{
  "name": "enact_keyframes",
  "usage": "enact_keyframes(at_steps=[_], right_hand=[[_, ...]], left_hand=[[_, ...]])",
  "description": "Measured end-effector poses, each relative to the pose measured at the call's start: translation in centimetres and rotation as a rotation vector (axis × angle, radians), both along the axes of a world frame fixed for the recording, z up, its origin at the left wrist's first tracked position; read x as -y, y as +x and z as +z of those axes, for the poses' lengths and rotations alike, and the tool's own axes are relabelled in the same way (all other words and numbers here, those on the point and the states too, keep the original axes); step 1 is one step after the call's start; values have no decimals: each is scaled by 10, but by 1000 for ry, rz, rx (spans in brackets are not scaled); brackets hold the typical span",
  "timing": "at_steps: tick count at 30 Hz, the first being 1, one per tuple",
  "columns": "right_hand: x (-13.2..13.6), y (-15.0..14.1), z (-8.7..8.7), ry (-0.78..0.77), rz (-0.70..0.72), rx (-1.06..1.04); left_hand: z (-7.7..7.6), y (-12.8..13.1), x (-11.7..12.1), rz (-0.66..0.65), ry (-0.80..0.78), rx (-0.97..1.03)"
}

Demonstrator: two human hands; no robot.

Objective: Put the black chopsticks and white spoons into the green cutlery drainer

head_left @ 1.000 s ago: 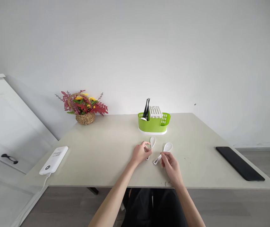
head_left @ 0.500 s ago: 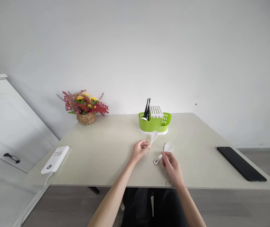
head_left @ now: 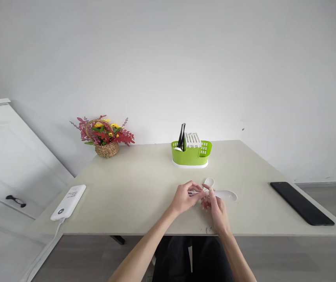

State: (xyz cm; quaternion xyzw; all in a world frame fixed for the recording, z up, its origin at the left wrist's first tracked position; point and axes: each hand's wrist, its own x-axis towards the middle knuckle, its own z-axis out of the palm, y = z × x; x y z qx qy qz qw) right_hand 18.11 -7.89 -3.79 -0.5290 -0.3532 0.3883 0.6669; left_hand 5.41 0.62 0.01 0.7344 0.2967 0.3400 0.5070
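Both my hands meet over the table near its front edge. Fingers closed, my left hand [head_left: 185, 197] grips the handle end of a white soup spoon [head_left: 227, 195], whose bowl points right. My right hand [head_left: 217, 211] pinches that same spoon around its middle, thumb on top. A second white spoon shows its round bowl [head_left: 209, 182] just behind the fingers. The hands cover most of its handle, and I cannot tell whether the right fingers also touch it. Beyond them stands a green cutlery holder [head_left: 189, 158] with a white base, holding black chopsticks [head_left: 181, 137] on its left.
A wicker basket of artificial flowers [head_left: 107, 150] stands at the back left of the table [head_left: 138, 176]. A white power bank [head_left: 68, 201] with a cable lies on the left edge. On the right is a black phone [head_left: 301, 203]. A white cabinet [head_left: 15, 156] stands left.
My left hand has moved right and lowered its spoon, turning the bowl from pointing away to pointing right. My right hand has taken hold of that spoon's middle.
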Motion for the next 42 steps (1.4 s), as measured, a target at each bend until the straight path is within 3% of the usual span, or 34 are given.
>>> enact_keyframes(at_steps=[6,11,14,18,26,35,39,42], right_hand=[[-4,1,-9,-7,-11,-30],[-6,1,-10,22,-28,-30],[-6,1,-10,24,-10,-41],[-5,1,-10,42,51,-32],[-10,-2,-20,34,86,8],[5,-8,-14,-27,18,132],[1,-4,-15,0,141,203],[-1,-3,-12,18,249,225]], left_hand=[[22,0,-3,-91,106,-181],[52,2,-1,31,546,-311],[61,11,4,-86,662,-338],[59,26,8,-219,704,-417],[62,32,13,-132,702,-591],[65,33,36,-12,835,-715],[67,29,35,74,819,-616],[80,20,26,185,768,-463]])
